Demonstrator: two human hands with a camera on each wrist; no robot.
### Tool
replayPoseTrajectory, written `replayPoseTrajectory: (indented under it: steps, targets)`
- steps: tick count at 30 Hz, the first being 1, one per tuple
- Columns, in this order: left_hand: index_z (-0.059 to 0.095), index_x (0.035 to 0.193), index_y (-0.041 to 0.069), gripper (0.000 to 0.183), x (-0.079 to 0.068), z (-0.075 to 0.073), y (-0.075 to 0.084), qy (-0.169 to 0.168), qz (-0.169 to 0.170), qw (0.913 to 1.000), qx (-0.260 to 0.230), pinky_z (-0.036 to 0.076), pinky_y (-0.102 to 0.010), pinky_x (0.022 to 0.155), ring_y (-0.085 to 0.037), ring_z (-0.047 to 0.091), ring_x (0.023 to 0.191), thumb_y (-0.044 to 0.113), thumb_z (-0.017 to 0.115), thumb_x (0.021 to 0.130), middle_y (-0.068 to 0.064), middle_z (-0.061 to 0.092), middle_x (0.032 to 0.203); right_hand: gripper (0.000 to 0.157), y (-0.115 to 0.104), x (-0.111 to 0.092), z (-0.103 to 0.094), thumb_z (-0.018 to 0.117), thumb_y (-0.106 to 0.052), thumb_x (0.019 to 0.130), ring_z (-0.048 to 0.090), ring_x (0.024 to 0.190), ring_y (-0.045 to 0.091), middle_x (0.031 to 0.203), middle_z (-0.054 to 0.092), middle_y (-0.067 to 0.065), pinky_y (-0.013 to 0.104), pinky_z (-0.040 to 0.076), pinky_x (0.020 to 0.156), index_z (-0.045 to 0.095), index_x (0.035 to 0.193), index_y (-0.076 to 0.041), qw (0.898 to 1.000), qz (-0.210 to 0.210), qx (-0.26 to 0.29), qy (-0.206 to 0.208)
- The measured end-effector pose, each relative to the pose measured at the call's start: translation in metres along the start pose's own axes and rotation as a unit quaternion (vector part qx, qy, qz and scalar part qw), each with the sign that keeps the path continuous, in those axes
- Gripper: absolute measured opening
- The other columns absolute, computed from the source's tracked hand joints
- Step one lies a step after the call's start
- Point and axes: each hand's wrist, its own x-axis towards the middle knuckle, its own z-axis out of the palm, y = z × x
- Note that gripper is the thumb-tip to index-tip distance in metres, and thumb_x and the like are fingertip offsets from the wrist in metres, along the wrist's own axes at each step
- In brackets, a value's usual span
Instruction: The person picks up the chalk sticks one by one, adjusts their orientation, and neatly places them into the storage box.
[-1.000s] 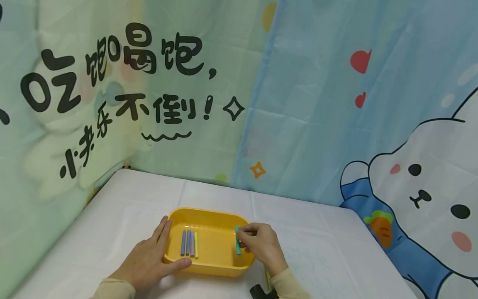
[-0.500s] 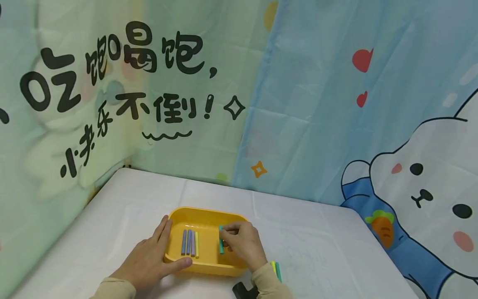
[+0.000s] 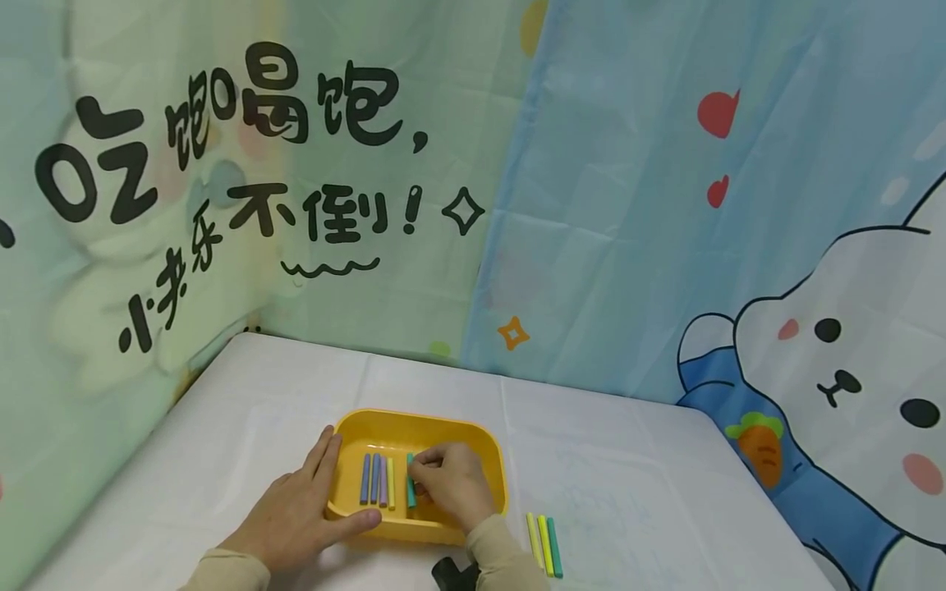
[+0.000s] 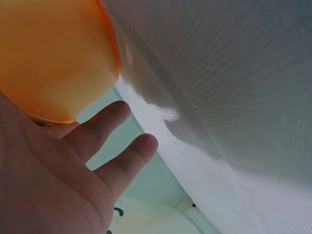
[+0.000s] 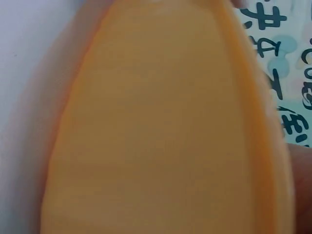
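Observation:
In the head view a yellow tray [image 3: 443,423] lies on the white table. My left hand [image 3: 296,505] rests against its left end, fingers straight along the side and thumb over the front rim; the left wrist view shows this hand [image 4: 58,165] with fingers spread beside the tray wall [image 4: 63,58]. Inside, side by side, lie blue-purple chalk sticks [image 3: 365,479], a lilac one [image 3: 383,483] and a yellow one [image 3: 391,484]. My right hand [image 3: 454,484] pinches a green chalk stick [image 3: 411,480] just right of the yellow one. In the right wrist view the tray's inside [image 5: 156,122] is blurred.
Right of the tray, a pale yellow stick [image 3: 534,538], a bright yellow stick [image 3: 545,546] and a green stick [image 3: 555,547] lie on the white tablecloth [image 3: 628,476]. A black device [image 3: 452,574] is at the right wrist. A printed curtain [image 3: 591,205] stands behind the table.
My right hand has carried the green chalk stick leftward across the tray, up to the row. The loose sticks right of the tray have come out from behind the sleeve. The left hand stays put.

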Motion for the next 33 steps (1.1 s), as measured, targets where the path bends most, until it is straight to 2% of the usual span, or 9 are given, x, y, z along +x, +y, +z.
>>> replayPoseTrajectory:
  steps: [10, 16, 24, 33]
  targets:
    - [0.013, 0.162, 0.001, 0.119, 0.0, -0.001, 0.001, 0.003, -0.001, 1.0, -0.001, 0.041, -0.061, 0.105, -0.044, 0.05, 0.131, 0.082, 0.055, 0.084, -0.015, 0.01, 0.169, 0.005, 0.001, 0.01, 0.011, 0.075, -0.008, 0.083, 0.059, 0.063, 0.012, 0.069, 0.065, 0.001, 0.027, 0.051, 0.056, 0.076, 0.082, -0.003, 0.998, 0.002, -0.06, 0.016]
    - [0.013, 0.162, 0.001, 0.121, 0.001, 0.0, 0.002, 0.007, 0.001, 1.0, 0.001, 0.041, -0.061, 0.106, -0.046, 0.051, 0.129, 0.083, 0.054, 0.083, -0.015, 0.011, 0.169, 0.007, -0.001, 0.014, 0.016, 0.078, -0.009, 0.084, 0.058, 0.068, 0.013, 0.075, 0.066, 0.001, 0.027, 0.053, 0.06, 0.076, 0.084, -0.003, 0.996, 0.014, -0.088, 0.021]
    - [0.014, 0.162, 0.001, 0.12, 0.002, 0.001, 0.002, 0.006, 0.005, 1.0, -0.004, 0.042, -0.06, 0.105, -0.045, 0.053, 0.127, 0.081, 0.055, 0.084, -0.015, 0.012, 0.169, 0.005, 0.0, 0.012, 0.017, 0.076, -0.006, 0.082, 0.058, 0.066, 0.014, 0.07, 0.065, 0.001, 0.027, 0.052, 0.059, 0.075, 0.079, -0.002, 0.996, 0.009, -0.091, 0.014]
    - [0.015, 0.161, -0.001, 0.119, 0.001, 0.002, 0.001, 0.013, 0.009, 0.9999, 0.0, 0.043, -0.057, 0.106, -0.044, 0.055, 0.125, 0.08, 0.056, 0.084, -0.017, 0.014, 0.168, 0.008, 0.0, 0.01, 0.011, 0.076, -0.012, 0.082, 0.061, 0.059, 0.012, 0.068, 0.065, -0.001, 0.026, 0.051, 0.055, 0.075, 0.085, -0.005, 0.997, 0.02, -0.069, 0.012]
